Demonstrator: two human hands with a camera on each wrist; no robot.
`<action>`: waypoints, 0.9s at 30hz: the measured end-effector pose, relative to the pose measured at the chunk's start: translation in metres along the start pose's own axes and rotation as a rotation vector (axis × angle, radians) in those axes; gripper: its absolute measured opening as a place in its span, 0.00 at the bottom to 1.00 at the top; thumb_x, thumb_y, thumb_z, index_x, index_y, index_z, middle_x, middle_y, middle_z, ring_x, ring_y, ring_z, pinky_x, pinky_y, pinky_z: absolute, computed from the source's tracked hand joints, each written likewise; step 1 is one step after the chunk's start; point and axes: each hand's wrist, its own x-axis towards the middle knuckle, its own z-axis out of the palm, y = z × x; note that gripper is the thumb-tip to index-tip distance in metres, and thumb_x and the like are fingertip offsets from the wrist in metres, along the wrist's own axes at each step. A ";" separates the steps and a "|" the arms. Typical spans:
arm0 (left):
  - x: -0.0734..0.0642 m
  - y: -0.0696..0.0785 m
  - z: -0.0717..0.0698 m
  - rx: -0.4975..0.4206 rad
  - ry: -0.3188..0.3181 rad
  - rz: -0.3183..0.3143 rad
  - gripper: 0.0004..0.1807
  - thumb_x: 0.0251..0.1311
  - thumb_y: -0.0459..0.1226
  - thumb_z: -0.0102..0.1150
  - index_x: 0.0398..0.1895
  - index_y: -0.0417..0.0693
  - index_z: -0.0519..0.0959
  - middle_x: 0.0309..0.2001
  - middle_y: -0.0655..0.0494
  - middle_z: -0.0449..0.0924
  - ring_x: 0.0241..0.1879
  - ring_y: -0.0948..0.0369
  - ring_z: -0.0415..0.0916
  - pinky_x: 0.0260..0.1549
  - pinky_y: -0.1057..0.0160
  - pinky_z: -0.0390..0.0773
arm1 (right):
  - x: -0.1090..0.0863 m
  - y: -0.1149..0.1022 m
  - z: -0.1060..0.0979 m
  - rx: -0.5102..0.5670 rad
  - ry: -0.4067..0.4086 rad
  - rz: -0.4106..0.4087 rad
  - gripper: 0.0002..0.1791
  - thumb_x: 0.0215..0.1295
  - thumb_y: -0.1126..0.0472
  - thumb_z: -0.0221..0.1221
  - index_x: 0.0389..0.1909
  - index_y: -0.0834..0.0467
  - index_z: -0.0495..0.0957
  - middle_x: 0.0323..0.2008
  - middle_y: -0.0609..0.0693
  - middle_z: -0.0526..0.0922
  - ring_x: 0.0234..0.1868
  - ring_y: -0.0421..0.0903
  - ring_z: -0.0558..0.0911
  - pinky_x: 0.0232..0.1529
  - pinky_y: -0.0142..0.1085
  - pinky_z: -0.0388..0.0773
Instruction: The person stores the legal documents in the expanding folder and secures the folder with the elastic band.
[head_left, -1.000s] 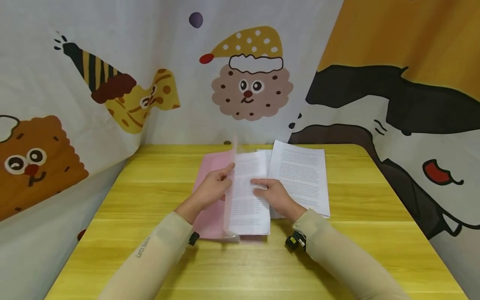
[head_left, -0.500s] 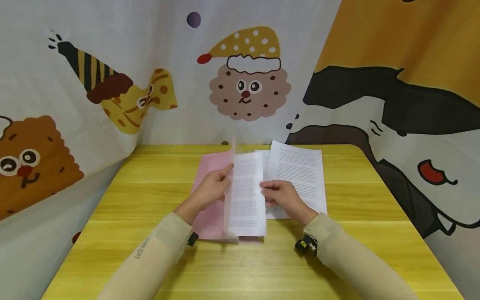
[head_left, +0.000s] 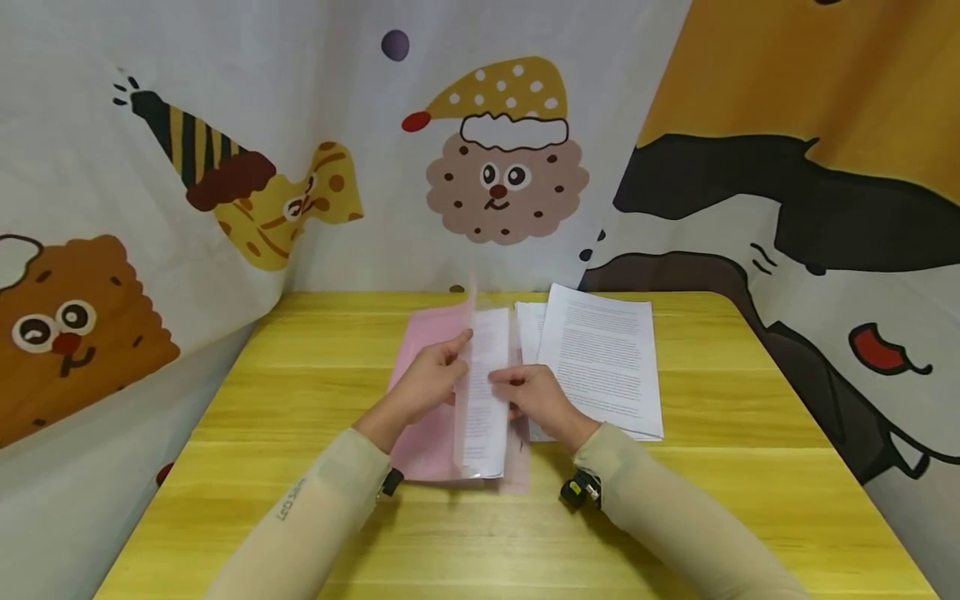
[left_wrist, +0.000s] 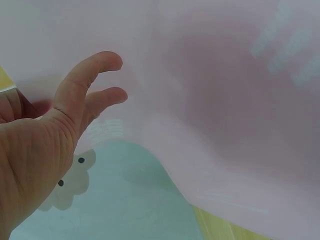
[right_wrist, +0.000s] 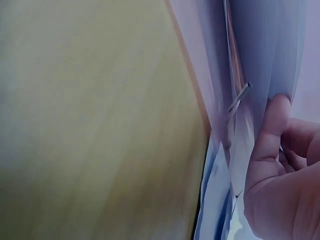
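A pink translucent folder [head_left: 422, 437] lies on the yellow table [head_left: 300, 375]. My left hand [head_left: 429, 382] pinches the free edge of its cover and holds it raised. In the left wrist view the thumb and a finger [left_wrist: 87, 82] lie against the pink cover [left_wrist: 225, 100]. My right hand [head_left: 531, 397] grips printed sheets [head_left: 483, 417] that lie partly inside the folder under the raised cover. In the right wrist view, the thumb [right_wrist: 272, 130] presses the paper edge beside a staple [right_wrist: 240, 96].
A stack of printed pages [head_left: 603, 358] lies just right of the folder, with one more sheet [head_left: 528, 325] peeking out beneath it. Cartoon-printed cloth walls [head_left: 495, 167] enclose the table on three sides. Bare wood [head_left: 480, 533] stretches along the near edge.
My right hand has slid the printed sheets leftward, deeper under the raised cover, so less of the paper shows. The left hand has kept the cover up.
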 end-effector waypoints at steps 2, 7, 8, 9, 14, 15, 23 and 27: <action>0.000 -0.001 0.000 -0.013 -0.006 -0.001 0.37 0.76 0.33 0.44 0.87 0.53 0.54 0.74 0.37 0.74 0.51 0.43 0.84 0.34 0.58 0.89 | -0.001 -0.001 0.000 -0.006 0.003 0.009 0.16 0.72 0.64 0.66 0.58 0.61 0.89 0.51 0.59 0.91 0.28 0.42 0.87 0.29 0.34 0.85; -0.001 -0.002 0.000 -0.044 -0.009 -0.002 0.37 0.76 0.32 0.43 0.87 0.55 0.55 0.71 0.34 0.76 0.51 0.42 0.84 0.34 0.57 0.90 | -0.003 -0.001 -0.019 0.014 0.000 0.037 0.19 0.73 0.63 0.65 0.62 0.62 0.85 0.53 0.61 0.89 0.34 0.45 0.89 0.32 0.36 0.88; -0.001 -0.001 0.000 -0.047 -0.007 -0.005 0.37 0.76 0.32 0.43 0.87 0.56 0.55 0.71 0.35 0.75 0.50 0.42 0.84 0.34 0.57 0.90 | -0.004 -0.001 -0.028 0.016 -0.003 0.037 0.20 0.74 0.62 0.65 0.63 0.63 0.84 0.55 0.63 0.88 0.36 0.46 0.90 0.33 0.37 0.88; -0.001 -0.002 0.000 -0.049 -0.006 -0.006 0.37 0.76 0.32 0.43 0.87 0.56 0.55 0.71 0.35 0.75 0.50 0.42 0.84 0.34 0.57 0.90 | -0.005 0.000 -0.038 0.016 -0.001 0.037 0.21 0.75 0.62 0.64 0.64 0.65 0.83 0.56 0.65 0.87 0.38 0.47 0.91 0.33 0.37 0.89; -0.001 -0.002 0.001 -0.056 -0.012 -0.011 0.37 0.77 0.32 0.43 0.87 0.55 0.55 0.75 0.36 0.72 0.53 0.42 0.84 0.36 0.56 0.90 | -0.012 0.007 -0.107 -0.037 0.095 0.080 0.29 0.79 0.56 0.61 0.72 0.68 0.75 0.65 0.69 0.82 0.46 0.47 0.92 0.41 0.39 0.91; -0.001 -0.002 0.001 -0.052 -0.013 -0.009 0.36 0.77 0.32 0.43 0.87 0.55 0.55 0.76 0.36 0.71 0.52 0.43 0.84 0.36 0.56 0.90 | -0.014 0.009 -0.124 -0.048 0.133 0.101 0.30 0.79 0.54 0.61 0.74 0.67 0.73 0.67 0.69 0.81 0.47 0.47 0.92 0.44 0.39 0.91; 0.004 -0.012 0.008 0.014 -0.015 -0.015 0.36 0.78 0.33 0.45 0.86 0.58 0.56 0.69 0.33 0.75 0.30 0.59 0.74 0.31 0.59 0.87 | -0.032 0.031 -0.231 -0.088 0.415 0.269 0.41 0.82 0.46 0.52 0.85 0.64 0.52 0.80 0.66 0.65 0.70 0.56 0.77 0.68 0.42 0.81; 0.009 -0.019 0.016 0.063 -0.008 -0.022 0.36 0.77 0.33 0.46 0.86 0.56 0.57 0.57 0.33 0.79 0.27 0.60 0.70 0.30 0.60 0.86 | -0.035 0.035 -0.251 -0.037 0.392 0.303 0.46 0.83 0.45 0.50 0.87 0.65 0.42 0.84 0.65 0.55 0.80 0.60 0.67 0.75 0.47 0.75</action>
